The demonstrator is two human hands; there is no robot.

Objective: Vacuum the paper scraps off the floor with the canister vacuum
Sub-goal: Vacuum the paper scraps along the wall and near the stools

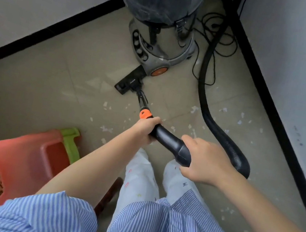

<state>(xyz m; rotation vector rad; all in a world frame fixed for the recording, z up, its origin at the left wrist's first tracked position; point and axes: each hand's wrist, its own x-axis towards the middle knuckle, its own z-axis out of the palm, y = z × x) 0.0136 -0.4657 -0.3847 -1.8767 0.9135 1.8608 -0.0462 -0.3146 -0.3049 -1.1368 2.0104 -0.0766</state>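
Looks like a plain room corner in a home or small utility space, can't tell which exactly; beige tiled floor point(58, 73) w/ visible grout lines; pale grey-white painted walls point(297, 58) meeting at a corner, edged w/ a black skirting strip point(47, 33); a drum-type canister vacuum point(159, 22) parked in that corner, its thin power cord point(211, 34) lying in loose loops on the tiles behind it; domestic clutter nearby, i.e. a red plastic stool point(9, 155) w/ a green stool point(69, 142) just beside it; paper scraps point(195, 109) scattered over the tiles; no workbenches, shelving or signage in view.
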